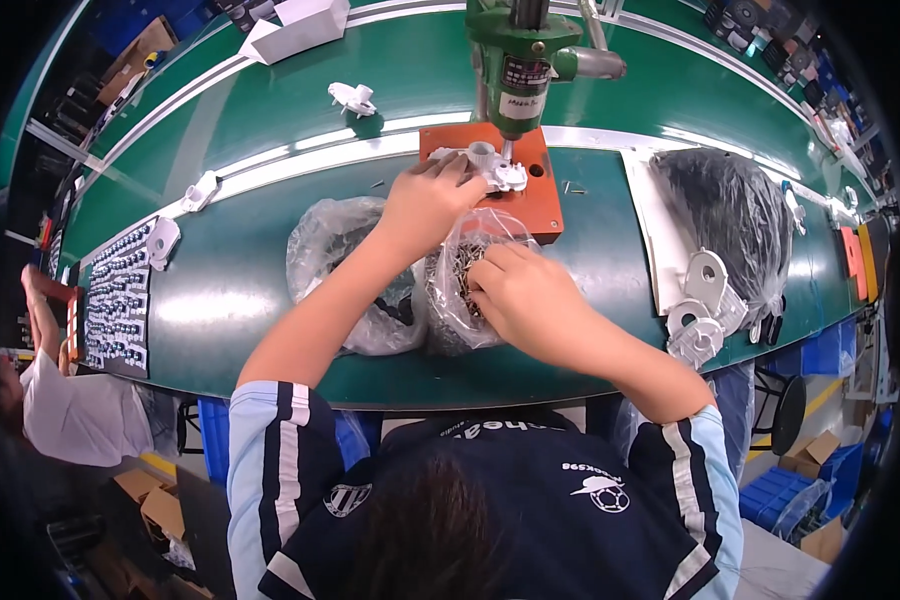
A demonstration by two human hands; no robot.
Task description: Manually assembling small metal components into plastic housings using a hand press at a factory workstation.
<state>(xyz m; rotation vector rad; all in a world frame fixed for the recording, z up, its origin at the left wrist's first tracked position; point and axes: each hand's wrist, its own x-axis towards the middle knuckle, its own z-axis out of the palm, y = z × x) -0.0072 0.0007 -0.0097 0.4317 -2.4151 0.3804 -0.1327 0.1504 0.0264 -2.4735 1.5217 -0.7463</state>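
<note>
My left hand (428, 203) is closed on a white housing (510, 177) that lies on an orange block (545, 207). Over that block stands a green bench press (515, 70), its thin tip down close to the housing. A clear plastic bag (460, 338) full of small metal pins (462, 268) sits just in front of the block. Into its mouth reaches my right hand (525, 295), fingers bent and pressed together among the pins; the fingertips are hidden. Beside it, partly under my left forearm, lies a second clear bag (315, 235) with dark contents.
White housings (705, 280) are heaped at the right by a black plastic bag (720, 200). Far left stands a tray of small parts (118, 310). Another housing (353, 98) rests on the green belt (410, 60) behind. A person (80, 400) works at the left.
</note>
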